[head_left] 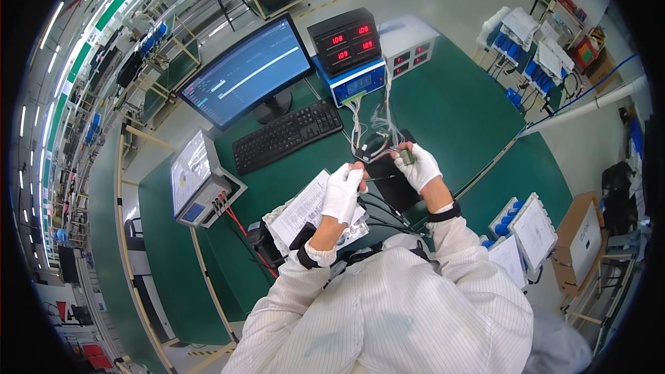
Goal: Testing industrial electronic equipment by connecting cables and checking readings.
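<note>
Both of my hands wear white gloves above a green bench (450, 104). My left hand (343, 192) is closed around the end of a thin dark cable (379, 178) that runs across to my right hand (418, 165). The right hand grips a small grey connector part (406, 156) at the other end of that cable. A black mat (395, 187) lies under the hands, with a small fixture and a bundle of white wires (370, 135) just beyond them. A sheet of printed paper (301, 211) lies under my left wrist.
A black keyboard (287, 135) and a monitor (246, 73) stand to the left. Behind the hands sit a blue instrument (357, 83) topped by a black meter with red digits (344, 40), and a white box (409, 45). A grey tester with red and black leads (201, 180) stands at the left edge.
</note>
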`<control>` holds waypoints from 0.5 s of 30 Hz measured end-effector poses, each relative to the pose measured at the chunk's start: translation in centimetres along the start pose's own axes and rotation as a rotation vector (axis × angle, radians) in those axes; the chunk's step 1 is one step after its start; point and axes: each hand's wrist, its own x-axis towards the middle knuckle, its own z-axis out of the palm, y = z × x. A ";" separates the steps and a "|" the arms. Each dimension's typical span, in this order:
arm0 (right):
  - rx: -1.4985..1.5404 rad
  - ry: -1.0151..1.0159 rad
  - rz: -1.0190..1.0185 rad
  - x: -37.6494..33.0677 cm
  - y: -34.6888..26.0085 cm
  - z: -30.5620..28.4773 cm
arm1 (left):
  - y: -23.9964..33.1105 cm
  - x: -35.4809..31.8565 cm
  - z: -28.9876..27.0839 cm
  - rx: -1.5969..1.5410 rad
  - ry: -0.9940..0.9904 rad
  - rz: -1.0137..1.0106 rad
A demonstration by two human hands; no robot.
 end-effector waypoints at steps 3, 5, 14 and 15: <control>-0.231 -0.228 -0.061 -3.3 0.2 3.4 | -2.4 0.6 0.0 0.339 0.022 0.089; -0.305 -0.205 -0.121 -4.2 1.0 4.3 | -3.1 0.5 0.6 0.433 0.035 0.147; -0.382 -0.246 -0.249 -5.8 2.3 6.0 | -4.8 -0.7 1.0 0.617 0.096 0.299; -0.380 -0.245 -0.247 -6.0 2.3 6.2 | -4.8 -0.7 0.9 0.618 0.096 0.296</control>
